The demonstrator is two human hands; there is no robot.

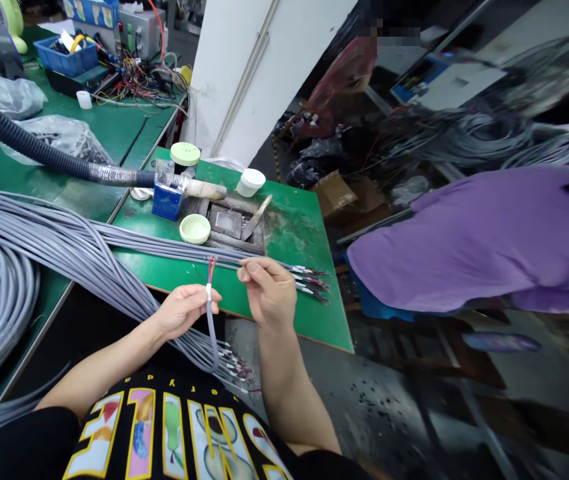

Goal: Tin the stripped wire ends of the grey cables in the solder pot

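Gripping grey cable (210, 327) in left hand (183, 311), right hand (267, 291) pinched shut near red wires (211, 269)

Place: electrical wiring workshop
Workbench: green-topped workbench (294, 227) at 12 o'clock
Stock: grey cable bundles (9, 247) at 9 o'clock
Equipment: bench power supply (142, 32) and tangled coloured wires (134, 80) at 11 o'clock

Black short-sleeved T-shirt (29, 440), colourful yellow-outlined letters (139, 427), bare forearms (104, 370)

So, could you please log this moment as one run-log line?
left hand: grey cable, white sleeve | right hand: touching grey cable bundle
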